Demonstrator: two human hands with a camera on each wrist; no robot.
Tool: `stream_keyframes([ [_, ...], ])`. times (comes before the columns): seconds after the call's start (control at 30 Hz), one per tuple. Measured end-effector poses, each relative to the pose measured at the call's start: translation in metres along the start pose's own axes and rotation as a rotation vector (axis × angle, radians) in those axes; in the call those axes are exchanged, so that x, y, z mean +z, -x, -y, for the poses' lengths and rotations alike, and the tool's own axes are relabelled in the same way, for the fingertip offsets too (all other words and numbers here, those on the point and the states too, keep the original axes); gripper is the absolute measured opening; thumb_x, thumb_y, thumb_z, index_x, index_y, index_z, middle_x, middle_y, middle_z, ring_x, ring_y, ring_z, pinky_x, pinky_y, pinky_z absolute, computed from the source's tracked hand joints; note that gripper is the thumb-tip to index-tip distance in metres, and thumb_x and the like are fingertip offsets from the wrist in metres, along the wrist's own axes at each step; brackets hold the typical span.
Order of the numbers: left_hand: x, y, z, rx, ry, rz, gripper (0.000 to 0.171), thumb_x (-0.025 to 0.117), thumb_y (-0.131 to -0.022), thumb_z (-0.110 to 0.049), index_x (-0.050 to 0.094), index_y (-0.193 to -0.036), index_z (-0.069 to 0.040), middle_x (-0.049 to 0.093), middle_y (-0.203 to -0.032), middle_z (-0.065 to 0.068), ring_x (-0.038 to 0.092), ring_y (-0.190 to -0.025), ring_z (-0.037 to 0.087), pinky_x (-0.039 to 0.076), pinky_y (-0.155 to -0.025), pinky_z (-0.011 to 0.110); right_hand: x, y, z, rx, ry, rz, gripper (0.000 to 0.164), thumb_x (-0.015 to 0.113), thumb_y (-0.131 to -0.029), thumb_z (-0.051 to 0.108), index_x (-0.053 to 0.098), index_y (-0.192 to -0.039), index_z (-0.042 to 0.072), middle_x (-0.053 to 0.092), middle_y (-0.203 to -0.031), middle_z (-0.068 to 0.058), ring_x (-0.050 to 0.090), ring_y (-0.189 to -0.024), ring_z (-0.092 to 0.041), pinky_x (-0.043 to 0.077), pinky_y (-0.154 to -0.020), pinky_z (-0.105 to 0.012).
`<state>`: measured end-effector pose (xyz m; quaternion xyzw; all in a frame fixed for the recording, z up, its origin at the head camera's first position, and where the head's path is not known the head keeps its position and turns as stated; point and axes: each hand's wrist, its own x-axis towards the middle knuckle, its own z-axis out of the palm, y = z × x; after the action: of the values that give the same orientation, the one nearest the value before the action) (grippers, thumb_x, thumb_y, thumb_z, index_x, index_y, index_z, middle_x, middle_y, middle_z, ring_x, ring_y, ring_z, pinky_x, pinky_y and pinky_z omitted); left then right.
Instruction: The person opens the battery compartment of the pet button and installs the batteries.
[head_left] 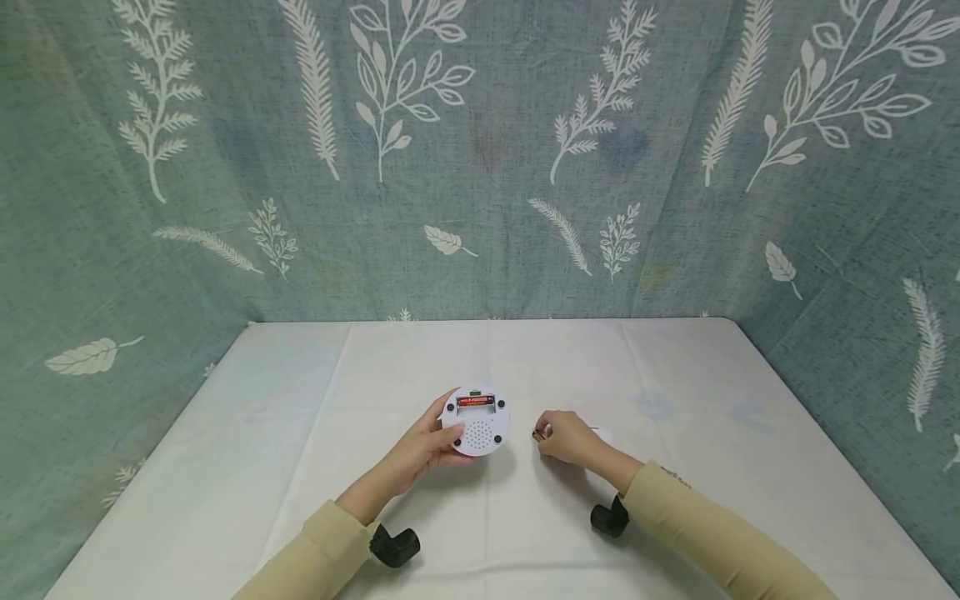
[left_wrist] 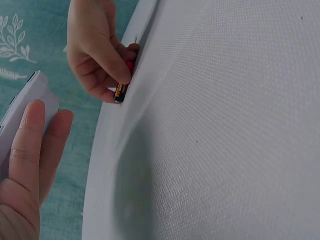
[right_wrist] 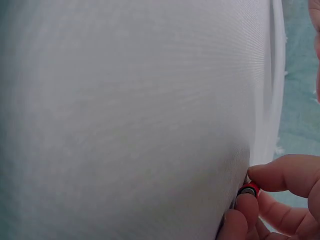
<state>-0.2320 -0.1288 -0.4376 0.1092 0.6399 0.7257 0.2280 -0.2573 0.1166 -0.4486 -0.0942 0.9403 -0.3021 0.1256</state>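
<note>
My left hand (head_left: 431,446) grips a round white device (head_left: 491,425) by its left edge, its underside facing me, with black feet and a pattern of small holes. One red battery (head_left: 476,401) lies in its open compartment near the top. To the right, my right hand (head_left: 570,437) pinches a second battery, black and red (left_wrist: 121,91), low over the white tabletop. In the right wrist view, the end of that battery (right_wrist: 248,190) shows between fingertips and thumb. A small white piece (head_left: 603,434) lies just behind the right hand, mostly hidden by it.
A white cloth covers the table (head_left: 300,500). Green curtains with white leaf prints (head_left: 480,167) hang behind and along both sides. Black wrist-worn mounts (head_left: 395,547) stick out below both forearms, close over the cloth.
</note>
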Motion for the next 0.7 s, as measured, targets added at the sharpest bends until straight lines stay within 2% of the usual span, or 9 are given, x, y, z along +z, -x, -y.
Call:
stream_keyframes([
  [0.23, 0.000, 0.002, -0.001, -0.001, -0.005, -0.002, 0.064, 0.048, -0.094, -0.011, 0.012, -0.147, -0.020, 0.039, -0.127, 0.024, 0.060, -0.094, 0.021, 0.053, -0.081, 0.036, -0.006, 0.000, -0.002, -0.027, -0.043, 0.038, 0.030, 0.062, -0.076, 0.000, 0.061, -0.105, 0.007, 0.054, -0.072, -0.003, 0.050, -0.055, -0.012, 0.041, -0.047, -0.022],
  [0.37, 0.000, 0.001, 0.000, -0.003, 0.003, -0.006, 0.064, 0.048, -0.094, -0.010, 0.013, -0.146, -0.020, 0.039, -0.126, 0.024, 0.060, -0.094, 0.021, 0.053, -0.081, 0.037, -0.014, -0.001, -0.002, -0.074, -0.067, 0.049, 0.029, 0.061, -0.079, 0.002, 0.060, -0.108, 0.007, 0.053, -0.070, -0.003, 0.050, -0.054, -0.013, 0.040, -0.047, -0.023],
  [0.57, 0.001, 0.000, 0.001, -0.014, 0.003, -0.010, 0.064, 0.049, -0.094, -0.012, 0.013, -0.147, -0.021, 0.039, -0.128, 0.025, 0.060, -0.095, 0.021, 0.053, -0.082, 0.037, -0.028, 0.002, 0.002, -0.251, -0.118, 0.008, 0.028, 0.058, -0.083, 0.004, 0.057, -0.111, 0.003, 0.054, -0.071, -0.002, 0.050, -0.054, -0.013, 0.042, -0.047, -0.023],
  [0.7, 0.003, 0.000, 0.001, -0.012, -0.005, -0.001, 0.064, 0.049, -0.094, -0.013, 0.013, -0.147, -0.021, 0.040, -0.128, 0.024, 0.061, -0.094, 0.021, 0.053, -0.081, 0.036, -0.036, 0.005, 0.006, -0.371, -0.180, -0.032, 0.024, 0.055, -0.085, 0.004, 0.055, -0.109, 0.005, 0.055, -0.072, -0.002, 0.050, -0.055, -0.012, 0.044, -0.048, -0.024],
])
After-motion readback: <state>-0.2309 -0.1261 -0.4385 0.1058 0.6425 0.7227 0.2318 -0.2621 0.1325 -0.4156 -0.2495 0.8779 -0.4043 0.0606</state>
